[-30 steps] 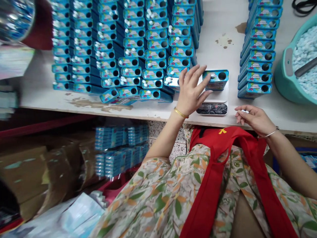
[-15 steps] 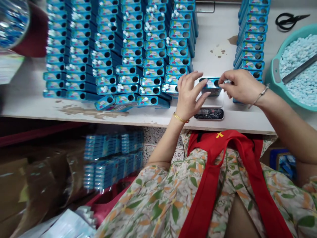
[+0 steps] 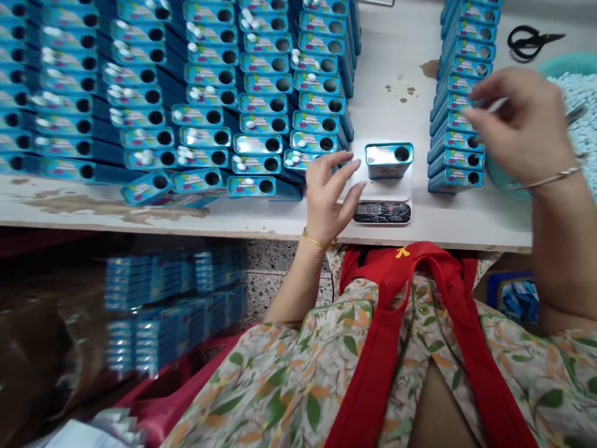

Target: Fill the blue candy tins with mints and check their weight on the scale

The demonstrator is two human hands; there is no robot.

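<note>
A small blue tin with a round hole in its top stands on a white digital scale at the table's front edge. My left hand rests just left of the scale with its fingers spread, holding nothing and close to the tin without touching it. Over at the right, my right hand hangs in the air, smeared by motion, above a row of blue tins and beside a teal basin of pale blue tablets. Its fingers are bent; whether they hold anything is unclear.
Several rows of blue tins cover the white table at left, some with white tablets on top. Black scissors lie at the far right. Below the table stand more stacked tins and brown cartons.
My right hand has left the tin on the scale and swung up and right toward the basin. My left hand has drawn back a little from the tin.
</note>
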